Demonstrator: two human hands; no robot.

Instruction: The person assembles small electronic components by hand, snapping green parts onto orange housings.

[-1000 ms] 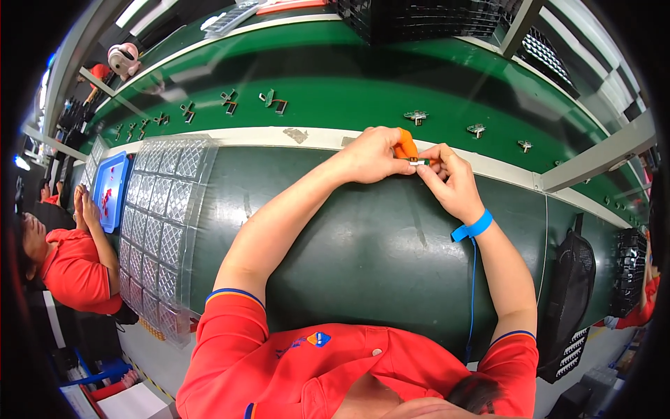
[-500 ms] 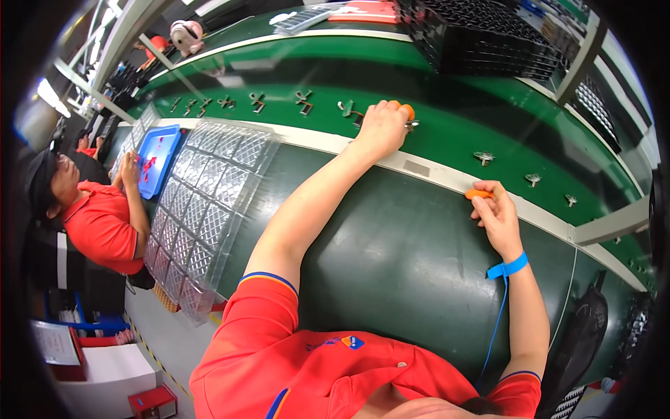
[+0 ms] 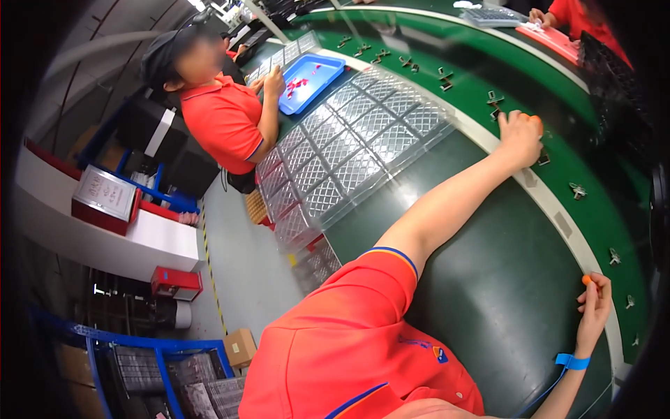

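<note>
My left hand [image 3: 520,140] reaches over the green conveyor belt with its fingers curled downward. Orange coverings [image 3: 532,119] show at its fingertips. A small electronic part [image 3: 544,158] with metal pokes out beside that hand; whatever is under the fingers is hidden. Another such part [image 3: 495,112] lies just left of the hand. My right hand [image 3: 593,311] hovers near the pale belt rail [image 3: 564,225], thumb and fingers drawn together. An orange tip [image 3: 586,279] shows at its fingers, and I cannot make out anything held. A blue strap [image 3: 572,361] circles the right wrist.
Several small parts [image 3: 445,78] line the belt [image 3: 593,230]. Clear divided plastic trays [image 3: 349,150] rest on the dark table [image 3: 488,272] to the left. Beyond them, a co-worker [image 3: 220,119] works by a blue tray [image 3: 314,94] holding red pieces. Another person's hand [image 3: 543,19] is across the belt.
The view has swung, so the trays and the co-worker show larger and nearer the middle. My left hand stays over the belt, fingers curled; my right hand stays by the rail.
</note>
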